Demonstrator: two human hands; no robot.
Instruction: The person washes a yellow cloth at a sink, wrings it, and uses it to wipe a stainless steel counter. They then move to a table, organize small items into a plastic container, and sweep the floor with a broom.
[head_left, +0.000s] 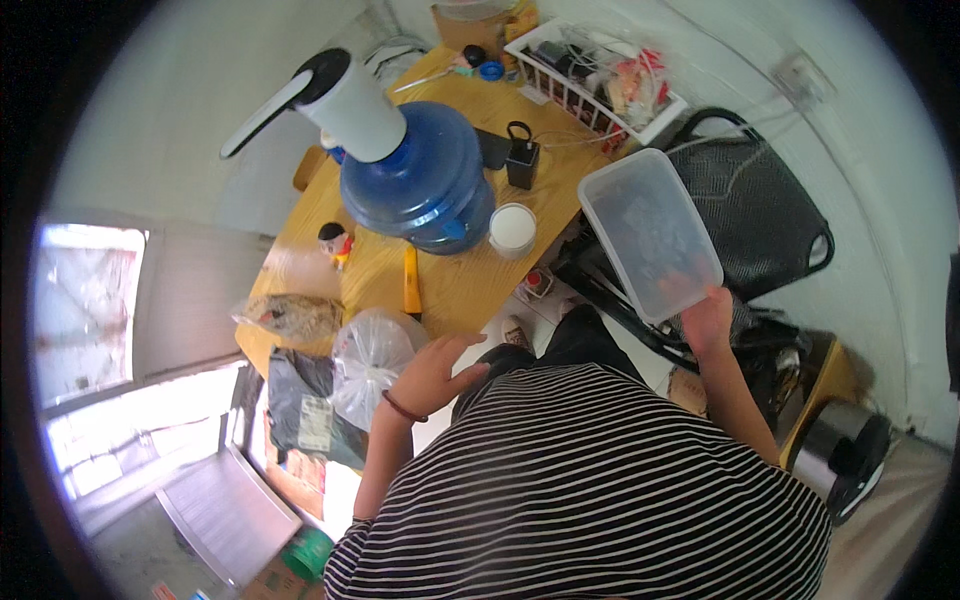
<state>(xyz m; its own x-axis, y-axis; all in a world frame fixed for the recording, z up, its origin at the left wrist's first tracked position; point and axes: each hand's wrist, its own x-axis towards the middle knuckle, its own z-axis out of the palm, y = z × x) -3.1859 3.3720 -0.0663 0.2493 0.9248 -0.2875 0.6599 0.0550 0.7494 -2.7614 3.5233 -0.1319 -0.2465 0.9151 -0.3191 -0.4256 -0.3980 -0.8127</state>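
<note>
My right hand (707, 319) grips one end of a translucent plastic container (649, 225), holding it out over a black chair. Some fingers show blurred through its wall. My left hand (439, 369), with a reddish-brown band at the wrist, is spread in the air near the table's edge and holds nothing. Close to it is a knotted clear plastic bag (373, 360). On the wooden table (457, 296) stand a blue water bottle (420, 180) with a white pump (356, 112) on top and a white-lidded jar (513, 229). A yellow utility knife (412, 279) lies nearby.
A small figurine (335, 244) and a clear bag of brown contents (292, 316) are on the table's left. A white basket (600, 82) of cables stands at the back. The black chair (750, 202) is at the right, a metal kettle (832, 450) at lower right.
</note>
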